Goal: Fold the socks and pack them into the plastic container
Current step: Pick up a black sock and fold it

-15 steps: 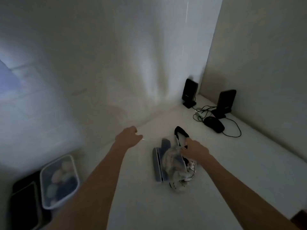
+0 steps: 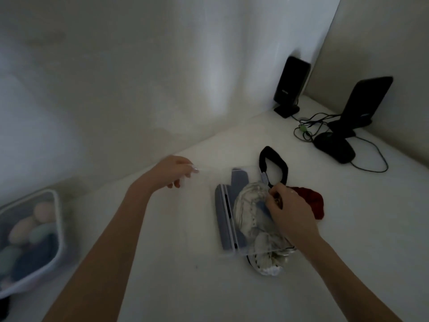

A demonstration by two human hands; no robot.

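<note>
On the white desk [image 2: 162, 263], a plastic container [image 2: 30, 231] of rolled socks sits far left. The sock pile [image 2: 253, 219] lies mid-desk; the right hand [image 2: 290, 210] has fingers pinching a sock, the left hand [image 2: 171, 170] has fingers loosely curled.

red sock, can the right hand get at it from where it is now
Probably yes. The red sock lies on the table just beside the right hand, partly hidden behind it, with nothing on top of it. The hand is busy pinching in the white sock pile, so it would have to let go first.
</note>
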